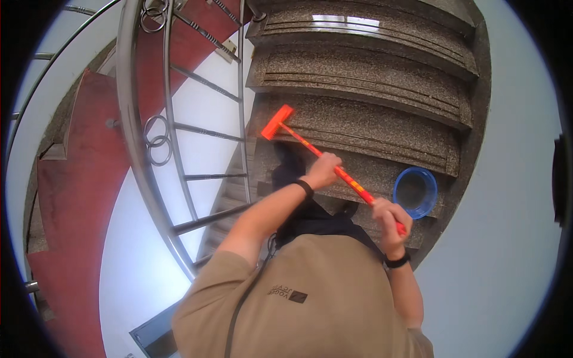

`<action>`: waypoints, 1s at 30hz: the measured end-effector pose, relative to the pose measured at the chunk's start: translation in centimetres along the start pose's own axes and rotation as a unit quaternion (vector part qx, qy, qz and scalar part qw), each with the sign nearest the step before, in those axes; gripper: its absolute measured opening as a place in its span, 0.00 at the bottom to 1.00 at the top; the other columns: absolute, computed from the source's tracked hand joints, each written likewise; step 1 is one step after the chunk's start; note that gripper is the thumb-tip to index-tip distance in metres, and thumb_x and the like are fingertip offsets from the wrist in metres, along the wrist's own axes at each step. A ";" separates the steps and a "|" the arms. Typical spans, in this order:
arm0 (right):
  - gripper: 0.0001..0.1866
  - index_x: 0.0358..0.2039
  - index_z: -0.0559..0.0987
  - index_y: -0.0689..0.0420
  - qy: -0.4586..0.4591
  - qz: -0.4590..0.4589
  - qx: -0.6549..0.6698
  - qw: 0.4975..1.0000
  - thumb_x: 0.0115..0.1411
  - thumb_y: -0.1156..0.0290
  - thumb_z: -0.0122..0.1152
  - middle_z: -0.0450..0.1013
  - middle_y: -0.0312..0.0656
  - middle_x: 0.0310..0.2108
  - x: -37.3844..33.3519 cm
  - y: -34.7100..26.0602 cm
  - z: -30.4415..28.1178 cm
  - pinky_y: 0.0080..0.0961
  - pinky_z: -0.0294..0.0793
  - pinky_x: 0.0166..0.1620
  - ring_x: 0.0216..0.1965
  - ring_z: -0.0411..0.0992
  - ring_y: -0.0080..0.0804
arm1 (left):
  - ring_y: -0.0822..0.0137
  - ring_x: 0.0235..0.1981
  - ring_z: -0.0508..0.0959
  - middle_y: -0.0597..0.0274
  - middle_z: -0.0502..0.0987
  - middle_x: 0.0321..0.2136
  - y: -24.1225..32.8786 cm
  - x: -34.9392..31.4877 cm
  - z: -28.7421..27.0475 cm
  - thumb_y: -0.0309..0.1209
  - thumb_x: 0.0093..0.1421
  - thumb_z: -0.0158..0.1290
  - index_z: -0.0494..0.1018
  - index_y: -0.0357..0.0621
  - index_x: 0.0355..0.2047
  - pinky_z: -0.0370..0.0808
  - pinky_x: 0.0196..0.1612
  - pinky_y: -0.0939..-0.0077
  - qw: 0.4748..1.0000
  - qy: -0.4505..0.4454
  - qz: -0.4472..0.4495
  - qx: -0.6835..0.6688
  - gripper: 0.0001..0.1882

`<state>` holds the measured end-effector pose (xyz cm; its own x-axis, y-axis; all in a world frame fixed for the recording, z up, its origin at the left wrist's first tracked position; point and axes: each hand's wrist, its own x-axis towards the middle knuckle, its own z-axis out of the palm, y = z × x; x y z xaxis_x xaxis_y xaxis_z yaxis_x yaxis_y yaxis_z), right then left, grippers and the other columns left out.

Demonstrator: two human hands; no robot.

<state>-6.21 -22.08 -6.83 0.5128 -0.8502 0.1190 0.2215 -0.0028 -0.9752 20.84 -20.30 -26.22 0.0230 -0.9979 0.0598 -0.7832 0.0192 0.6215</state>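
Observation:
A long-handled scrub brush (304,143) with a red stick, yellow marks and an orange block head slants across the view. Its head (277,122) is over the left part of a speckled stone step (358,125); the bristles are not visible. Midway along the stick, my left hand (323,171) is closed around it. My right hand (391,222) grips near the stick's end, whose red tip pokes out beside the fingers. Just right of that hand stands a round blue bucket (416,191) on a lower step, its inside dark.
Curved stone stairs (370,65) rise ahead, with grooved edges. A metal railing (136,107) with bars and rings runs along the left. Beyond it, a red band (89,179) follows another flight. A pale wall (513,197) bounds the right side.

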 end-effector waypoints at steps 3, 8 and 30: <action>0.09 0.27 0.72 0.63 0.059 -0.027 0.017 0.998 0.64 0.76 0.48 0.71 0.43 0.26 -3.0 -2.6 -3.4 0.41 0.69 0.52 0.30 0.69 0.32 | 0.47 0.40 0.73 0.51 0.75 0.32 6.3 0.3 3.0 0.29 0.52 0.60 0.74 0.43 0.27 0.72 0.44 0.53 0.999 -0.006 0.007 -0.040 0.06; 0.08 0.27 0.71 0.61 0.078 -0.055 0.022 0.995 0.64 0.76 0.48 0.69 0.42 0.24 -5.6 -5.0 -5.7 0.44 0.70 0.50 0.28 0.68 0.32 | 0.47 0.39 0.73 0.53 0.73 0.30 11.1 0.4 4.8 0.31 0.56 0.59 0.71 0.44 0.26 0.72 0.42 0.54 0.996 -0.031 0.024 -0.077 0.08; 0.07 0.26 0.74 0.66 0.001 -0.053 -0.017 0.998 0.60 0.80 0.50 0.71 0.42 0.24 -6.3 -4.2 -3.7 0.32 0.72 0.46 0.29 0.69 0.32 | 0.51 0.44 0.76 0.58 0.77 0.31 7.6 -1.8 2.5 0.35 0.53 0.60 0.77 0.50 0.31 0.67 0.50 0.50 0.987 -0.143 0.004 0.070 0.07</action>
<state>-13.47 -18.68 -4.16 0.4857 -0.8458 0.2208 0.2462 -0.1100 -0.9630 13.32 -18.55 -23.57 -0.1438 -0.9746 -0.1717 -0.8617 0.0380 0.5060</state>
